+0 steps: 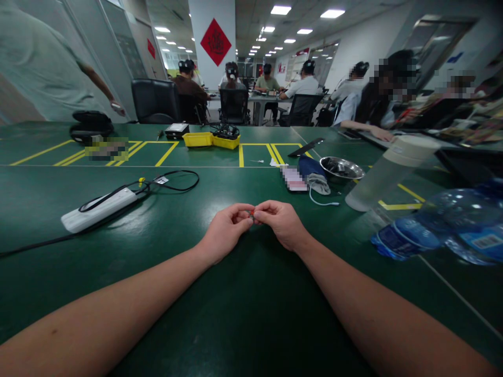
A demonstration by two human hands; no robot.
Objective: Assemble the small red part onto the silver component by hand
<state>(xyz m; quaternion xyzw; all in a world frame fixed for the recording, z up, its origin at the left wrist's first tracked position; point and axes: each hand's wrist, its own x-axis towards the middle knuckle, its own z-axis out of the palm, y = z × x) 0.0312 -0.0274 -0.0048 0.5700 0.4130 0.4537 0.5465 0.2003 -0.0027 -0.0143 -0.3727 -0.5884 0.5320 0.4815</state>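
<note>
Both hands meet over the middle of the green table (165,293). My left hand (228,228) pinches a small red and grey piece (252,213) between thumb and fingers. From the other side, my right hand (282,222) is closed on the same piece, its thumb and forefinger close to the left fingertips. Most of the piece is hidden by the fingers, and it is too small for me to tell its kind.
To the left lies a white power strip (100,209) with a black cable. Yellow trays (198,140) stand at the back. On the right are a phone (294,178), a metal bowl (341,167), a frosted bottle (387,173) and blue-tinted plastic bottles (408,235). Several people sit beyond.
</note>
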